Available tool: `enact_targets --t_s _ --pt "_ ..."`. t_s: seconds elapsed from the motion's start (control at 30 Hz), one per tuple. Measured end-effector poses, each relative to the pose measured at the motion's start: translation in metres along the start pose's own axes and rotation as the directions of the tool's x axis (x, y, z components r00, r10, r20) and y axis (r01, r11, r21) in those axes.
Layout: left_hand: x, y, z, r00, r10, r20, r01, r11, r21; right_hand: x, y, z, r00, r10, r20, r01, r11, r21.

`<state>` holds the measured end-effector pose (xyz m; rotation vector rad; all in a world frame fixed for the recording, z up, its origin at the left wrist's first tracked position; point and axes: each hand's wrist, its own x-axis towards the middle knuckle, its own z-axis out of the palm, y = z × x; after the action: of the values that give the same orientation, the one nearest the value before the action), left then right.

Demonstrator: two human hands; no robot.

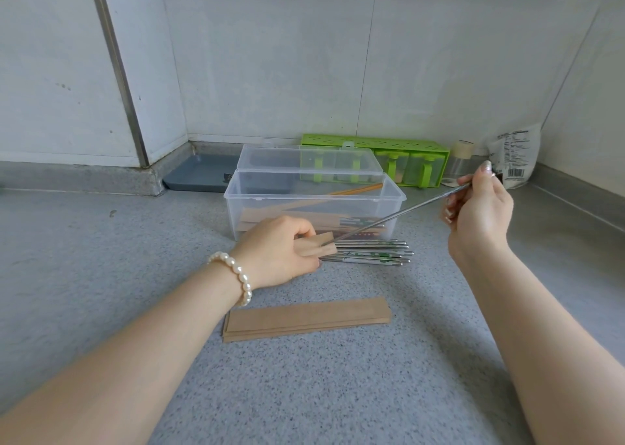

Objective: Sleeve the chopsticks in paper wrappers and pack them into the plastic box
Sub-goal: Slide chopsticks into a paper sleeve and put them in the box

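a grey speckled countertop [338, 394] fills the lower view, meeting white tiled walls in a corner. on it, toward the back, sits a clear plastic box [314, 207] with its hinged lid [307, 163] standing open; inside lie several sleeved chopsticks in brown paper, one wooden pair poking up at a slant. behind the box are a green seasoning rack [378, 153] and a blue tray [199, 173].

near the front edge lies a flat stack of brown paper wrappers [306, 319]. between that stack and the box rests a bundle of metal chopsticks [372, 253], lying side by side.

the left hand [280, 255], with a pearl bracelet [236, 275] at the wrist, is closed around a paper wrapper [319, 246], whose open end sticks out past the fingers, just over the bundle. the right hand [480, 207] is raised to the right, pinching the top end of a single metal chopstick [399, 214]. that chopstick slopes down to the left, its tip meeting the mouth of the held wrapper.
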<state>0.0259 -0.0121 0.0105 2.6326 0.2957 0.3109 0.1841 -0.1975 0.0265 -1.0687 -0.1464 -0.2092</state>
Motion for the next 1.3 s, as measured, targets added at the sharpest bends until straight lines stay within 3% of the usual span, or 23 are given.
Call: enact_targets --t_s 0.23,0.57,0.9,1.3 --pt "0.0018 0.0013 0.0030 0.999 0.002 -0.039 -0.003 1.000 -0.026 -0.0009 -0.0022 -0.0006 1.000 -0.002 -0.005 0.002 1.000 0.008" --pt "0.0005 0.0040 0.0044 1.000 0.008 0.006 -0.007 0.998 -0.056 -0.0014 0.0002 -0.0002 0.999 0.031 0.025 -0.031 1.000 0.001" --pt "-0.0014 0.0058 0.0020 0.999 0.025 0.022 -0.022 0.994 -0.111 -0.0004 -0.0044 -0.0014 0.997 -0.003 -0.073 0.006 0.999 0.037" --pt "-0.0006 0.0059 0.0051 0.997 0.021 0.069 -0.006 0.977 -0.215 -0.0046 0.0017 0.0012 0.993 0.099 0.062 -0.096 0.994 -0.046"
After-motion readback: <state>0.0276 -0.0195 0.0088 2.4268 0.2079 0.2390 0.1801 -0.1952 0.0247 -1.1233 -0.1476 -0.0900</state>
